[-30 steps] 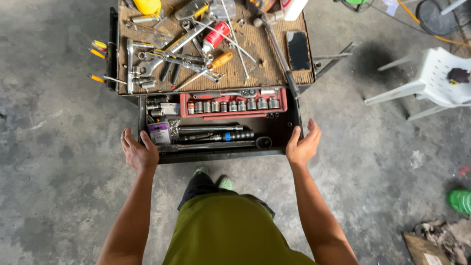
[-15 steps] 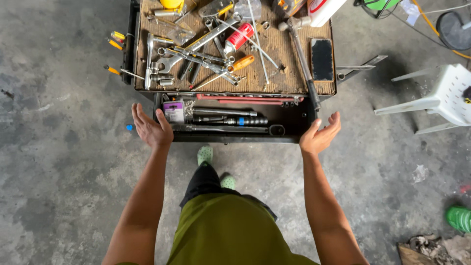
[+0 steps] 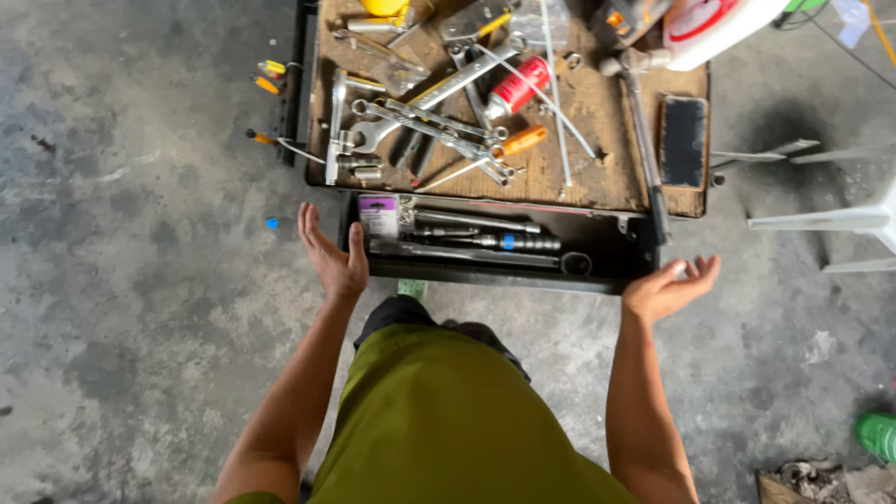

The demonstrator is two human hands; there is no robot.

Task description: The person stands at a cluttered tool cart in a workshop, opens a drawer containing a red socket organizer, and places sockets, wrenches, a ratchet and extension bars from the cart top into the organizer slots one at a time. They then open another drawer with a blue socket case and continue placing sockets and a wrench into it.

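Note:
A black drawer (image 3: 485, 276) juts partly out from under a wooden worktop (image 3: 597, 168); it holds long metal bars and a small purple-labelled packet (image 3: 378, 215). My left hand (image 3: 329, 252) is open, fingers up, at the drawer's left front corner, palm toward its side. Just off the right front corner my right hand (image 3: 667, 287) hovers open, palm up, empty, not touching the drawer. The worktop carries several wrenches (image 3: 425, 121), a red can (image 3: 521, 84), an orange-handled tool (image 3: 518, 142) and a black pad (image 3: 684, 140).
Grey concrete floor all around. White plastic chair legs (image 3: 840, 219) stand at the right. A green object (image 3: 877, 434) and debris (image 3: 821, 485) lie at lower right. Small screwdrivers (image 3: 266, 79) stick out at the bench's left side. My green trousers (image 3: 448, 420) fill the foreground.
The drawer has slid inward under the worktop; the red socket tray seen earlier is now hidden. My right hand has come off the drawer's corner and turned palm up.

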